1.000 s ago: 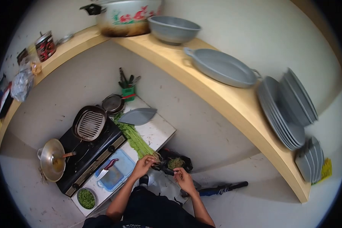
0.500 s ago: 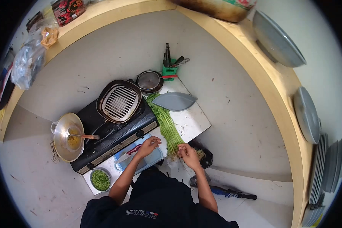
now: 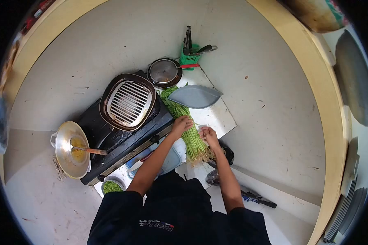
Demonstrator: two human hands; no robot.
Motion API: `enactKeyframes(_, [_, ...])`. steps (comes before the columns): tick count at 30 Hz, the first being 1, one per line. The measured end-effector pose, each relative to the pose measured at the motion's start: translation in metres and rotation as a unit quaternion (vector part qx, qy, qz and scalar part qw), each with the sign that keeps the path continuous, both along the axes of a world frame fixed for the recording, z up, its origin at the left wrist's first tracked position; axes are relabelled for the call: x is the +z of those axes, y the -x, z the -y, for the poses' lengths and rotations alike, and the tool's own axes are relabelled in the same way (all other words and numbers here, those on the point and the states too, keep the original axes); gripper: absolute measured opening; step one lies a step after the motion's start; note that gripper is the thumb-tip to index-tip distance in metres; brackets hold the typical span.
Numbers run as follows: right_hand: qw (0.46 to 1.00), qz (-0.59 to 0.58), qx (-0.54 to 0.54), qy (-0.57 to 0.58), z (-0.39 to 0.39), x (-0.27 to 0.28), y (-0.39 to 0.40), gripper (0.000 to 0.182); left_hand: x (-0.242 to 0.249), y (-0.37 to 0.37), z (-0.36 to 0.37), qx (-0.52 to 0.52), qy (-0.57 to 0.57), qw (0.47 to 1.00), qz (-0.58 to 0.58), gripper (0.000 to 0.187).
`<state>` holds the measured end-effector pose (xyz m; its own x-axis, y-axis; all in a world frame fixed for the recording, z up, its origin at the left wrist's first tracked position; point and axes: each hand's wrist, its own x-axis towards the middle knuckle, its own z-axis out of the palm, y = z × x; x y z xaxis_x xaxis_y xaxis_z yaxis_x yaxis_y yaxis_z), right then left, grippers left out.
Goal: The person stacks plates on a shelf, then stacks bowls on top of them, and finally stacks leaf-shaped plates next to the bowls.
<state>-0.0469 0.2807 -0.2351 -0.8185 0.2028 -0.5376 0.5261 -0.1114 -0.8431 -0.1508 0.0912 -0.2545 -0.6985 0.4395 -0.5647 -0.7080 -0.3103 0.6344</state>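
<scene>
A bundle of long green stalks [image 3: 196,143] lies on the white counter, leafy tops toward the back and pale roots toward me. My left hand [image 3: 182,125] is over the middle of the stalks from the left side, its fingers apart and loosely bent. At the bundle's right edge is my right hand [image 3: 209,136], its fingers curled in toward the thumb; anything between them is too small to make out. Partly behind my left forearm, a knife [image 3: 135,166] rests on a blue cutting board [image 3: 172,158]. A grey leaf-shaped dish [image 3: 195,97] sits beside the leafy end.
A black stove [image 3: 110,141] holds a grill pan [image 3: 127,103] and a wok [image 3: 63,151] with a wooden-handled spatula [image 3: 95,151]. Nearby are a bowl of chopped greens [image 3: 112,187], a strainer [image 3: 163,71] and a green utensil basket [image 3: 189,61]. A curved shelf [image 3: 315,61] arches above.
My left hand has moved up and right from above the cutting board onto the stalks. My right hand has moved up from the root end to the bundle's right side. The view has shifted.
</scene>
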Motion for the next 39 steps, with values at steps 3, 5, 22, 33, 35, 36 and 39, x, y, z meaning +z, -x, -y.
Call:
enactKeyframes(3, [1.000,0.004,-0.019,-0.008,-0.008,-0.005,0.043,0.028,-0.032,0.028,-0.027,-0.019,0.016,1.000,0.000,0.045])
enactKeyframes(5, [0.998,0.028,-0.058,0.003,-0.011,-0.012,0.072,0.032,-0.032,0.042,-0.040,0.008,0.044,0.999,-0.009,0.050])
enactKeyframes(22, [0.971,0.029,-0.227,0.073,-0.002,-0.072,0.152,0.023,-0.033,0.078,-0.048,0.085,0.052,0.992,0.082,0.054])
enactKeyframes(33, [0.931,-0.076,-0.326,0.147,0.034,-0.015,0.026,0.030,-0.003,0.029,-0.037,0.155,0.110,0.981,0.032,0.045])
enactKeyframes(35, [0.931,-0.072,-0.327,0.146,0.031,-0.009,-0.003,0.032,-0.001,0.010,-0.034,0.151,0.129,0.979,0.039,0.051])
enactKeyframes(36, [0.931,-0.067,-0.333,0.131,0.029,-0.008,-0.016,0.033,0.000,-0.002,-0.034,0.153,0.125,0.980,0.035,0.052])
enactKeyframes(39, [0.927,-0.066,-0.359,0.086,0.014,-0.003,-0.048,0.036,0.001,-0.029,-0.029,0.142,0.122,0.982,0.016,0.055])
